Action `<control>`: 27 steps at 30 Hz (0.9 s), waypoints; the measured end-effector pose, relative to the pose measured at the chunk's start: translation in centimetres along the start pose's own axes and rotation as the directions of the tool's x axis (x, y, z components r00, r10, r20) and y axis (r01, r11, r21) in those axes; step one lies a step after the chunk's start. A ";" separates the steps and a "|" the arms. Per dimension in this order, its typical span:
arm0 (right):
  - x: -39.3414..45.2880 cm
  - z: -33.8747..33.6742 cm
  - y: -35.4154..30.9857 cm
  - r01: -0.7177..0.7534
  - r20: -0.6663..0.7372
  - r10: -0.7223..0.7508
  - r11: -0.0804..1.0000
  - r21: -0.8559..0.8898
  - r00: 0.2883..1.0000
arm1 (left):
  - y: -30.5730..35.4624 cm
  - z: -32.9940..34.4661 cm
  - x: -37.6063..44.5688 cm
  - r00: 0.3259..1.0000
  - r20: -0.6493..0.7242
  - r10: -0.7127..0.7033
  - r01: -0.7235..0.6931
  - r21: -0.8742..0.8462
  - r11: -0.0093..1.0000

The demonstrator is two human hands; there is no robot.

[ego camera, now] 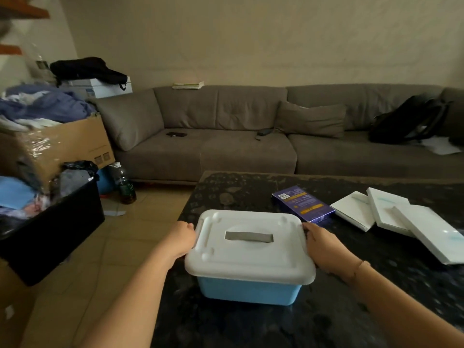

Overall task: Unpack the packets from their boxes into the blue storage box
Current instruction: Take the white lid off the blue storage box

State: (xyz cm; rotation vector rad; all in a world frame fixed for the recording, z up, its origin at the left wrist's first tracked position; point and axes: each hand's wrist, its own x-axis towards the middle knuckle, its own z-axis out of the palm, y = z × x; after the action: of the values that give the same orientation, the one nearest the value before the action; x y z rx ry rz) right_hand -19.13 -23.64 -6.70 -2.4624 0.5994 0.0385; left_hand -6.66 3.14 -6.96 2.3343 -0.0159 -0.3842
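So on the far left there's a cardboard box [67, 144] stuffed with blue clothes, a black bin [50, 229] on the floor just in front of it, and a green bottle [125, 184] standing beside them. Behind everything runs a grey sofa [226, 136], with a black backpack [411, 119] at its right end.

Nearer in, the blue storage box [248, 290] sits on the near left part of the dark surface [251, 327], its white lid [248, 244] on top and the grey handle lying flat in the middle. The left hand [180, 239] is against the lid's left edge and the right hand [324, 244] against its right edge; the fingers on both curl around the rim, gripping the lid from either side.

Just beyond the right hand lies a purple box [302, 204], flat on the surface. Right of that are three white boxes [391, 212], also flat, overlapping each other a bit and running toward the right edge.
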 end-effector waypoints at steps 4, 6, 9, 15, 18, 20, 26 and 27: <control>-0.1 1.7 2.6 0.000 -0.070 0.022 0.955 0.297 0.997 | -2.0 0.7 -0.2 0.998 0.055 -0.012 0.034 -0.423 0.906; -0.5 2.1 3.2 0.055 -0.231 0.030 0.933 0.354 0.973 | -2.5 0.8 -0.4 0.998 -0.014 0.062 -0.061 -0.490 0.870; -1.1 0.9 2.8 0.074 -0.394 0.039 0.961 0.266 0.918 | -2.6 0.4 -0.6 0.969 -0.126 0.213 -0.242 -0.301 0.922; -2.3 -0.2 0.4 -0.014 -0.195 0.021 0.999 0.040 0.981 | -1.5 -0.5 -0.8 0.966 -0.082 0.244 -0.250 -0.066 0.966; -2.3 -0.1 0.0 -0.053 -0.210 0.063 0.997 0.055 0.976 | -1.4 -0.7 -0.8 0.955 -0.120 0.270 -0.265 0.059 0.962; -2.3 -0.3 -0.1 -0.049 -0.239 0.057 0.998 0.041 0.969 | -1.3 -0.8 -0.8 0.947 -0.162 0.278 -0.256 0.144 0.956; -2.6 -1.8 -0.4 0.038 -0.345 -0.002 0.995 0.097 0.939 | 0.1 -2.1 -3.0 0.907 -0.219 0.359 -0.310 0.230 0.922; -2.6 -2.4 -0.6 0.067 -0.356 -0.023 0.992 0.111 0.934 | 0.5 -2.7 -3.3 0.901 -0.227 0.370 -0.331 0.192 0.924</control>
State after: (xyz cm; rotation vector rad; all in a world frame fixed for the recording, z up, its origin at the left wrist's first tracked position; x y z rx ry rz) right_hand -21.44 -23.54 -3.98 -2.3770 0.6738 -0.4579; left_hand -9.06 5.04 -3.93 2.4474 -0.3473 0.1094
